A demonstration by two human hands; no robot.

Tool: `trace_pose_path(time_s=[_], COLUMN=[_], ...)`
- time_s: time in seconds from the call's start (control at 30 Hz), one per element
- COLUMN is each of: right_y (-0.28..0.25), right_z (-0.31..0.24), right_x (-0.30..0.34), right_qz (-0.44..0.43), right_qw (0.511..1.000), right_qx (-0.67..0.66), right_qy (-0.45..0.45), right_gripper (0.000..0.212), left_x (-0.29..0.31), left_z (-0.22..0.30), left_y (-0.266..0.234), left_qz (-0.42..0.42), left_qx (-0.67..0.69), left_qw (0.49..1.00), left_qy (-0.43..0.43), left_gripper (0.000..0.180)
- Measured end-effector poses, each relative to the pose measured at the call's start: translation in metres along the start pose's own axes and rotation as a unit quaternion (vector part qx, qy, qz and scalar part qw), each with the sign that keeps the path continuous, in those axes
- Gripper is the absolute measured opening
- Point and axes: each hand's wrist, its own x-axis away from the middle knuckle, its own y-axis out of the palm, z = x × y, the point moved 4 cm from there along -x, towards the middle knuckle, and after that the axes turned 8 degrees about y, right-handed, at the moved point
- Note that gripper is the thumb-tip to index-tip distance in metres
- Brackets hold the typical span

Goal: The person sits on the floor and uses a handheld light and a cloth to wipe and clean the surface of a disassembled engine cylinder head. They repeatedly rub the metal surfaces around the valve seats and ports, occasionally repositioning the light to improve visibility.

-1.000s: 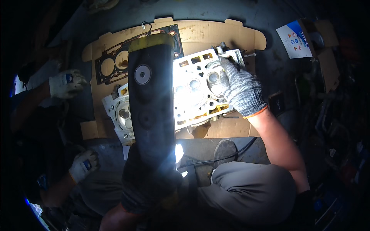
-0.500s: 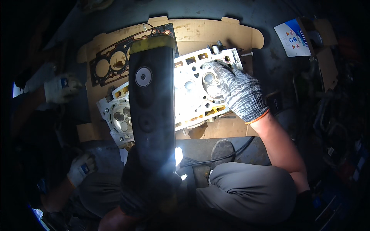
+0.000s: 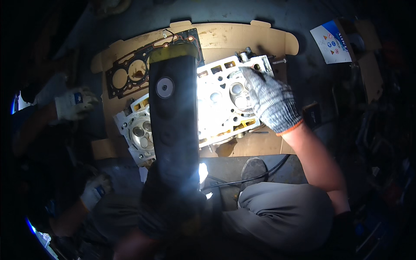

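An aluminium cylinder head (image 3: 249,119) lies with its combustion chambers and valves facing up. My right hand (image 3: 275,102), in a grey-and-white knit glove, rests on its right end beside a chamber. Those fingers are bent and bunched against the metal; anything between them is hidden. A large black work light (image 3: 175,117) with a yellowish top stands upright before me, covering part of the cylinder head. Around its lower end is my dark-gloved left hand (image 3: 167,206), closed and mostly in shadow. The lamp's glare whitens the middle of the cylinder head.
Flattened cardboard (image 3: 221,37) lies under the cylinder head, with a head gasket (image 3: 125,71) at its upper left. Another person's gloved hands (image 3: 76,104) are at the left. A white-and-blue box (image 3: 331,43) stands far right. A black cable (image 3: 242,180) runs near a shoe (image 3: 253,171).
The whole view has shifted slightly, moving things a little rightward in the picture. My right hand's fingers have moved slightly on the cylinder head. My left hand keeps holding the work light.
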Motion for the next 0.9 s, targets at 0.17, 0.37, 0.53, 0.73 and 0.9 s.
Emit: trace_pose_path(time_s=[0.17,0.37,0.53,0.73,0.9], right_y=[-0.003,0.004,-0.009,-0.010,-0.018], right_z=[0.002,0.009,0.030,0.058,0.051], right_x=[-0.009,-0.014,-0.046,-0.046,-0.058], right_qz=[0.089,0.066,0.102,0.147,-0.014], right_qw=[0.993,0.998,0.993,0.966,0.993], right_qx=[-0.068,0.006,-0.012,0.140,-0.115], right_qy=[-0.040,-0.018,-0.053,-0.161,0.012], right_gripper=[0.066,0.065,0.048,0.041,0.031], left_x=[0.001,0.003,0.004,-0.010,-0.014], left_z=[-0.003,-0.007,-0.001,0.011,0.012], left_y=[0.007,0.007,0.008,-0.005,-0.005], left_qz=[-0.051,-0.015,-0.022,0.054,0.051], left_qx=[0.015,0.032,-0.012,-0.097,-0.065], left_qw=[0.998,0.999,1.000,0.993,0.996], left_qy=[-0.041,-0.027,-0.015,0.050,0.039], left_gripper=[0.043,0.045,0.047,0.036,0.030])
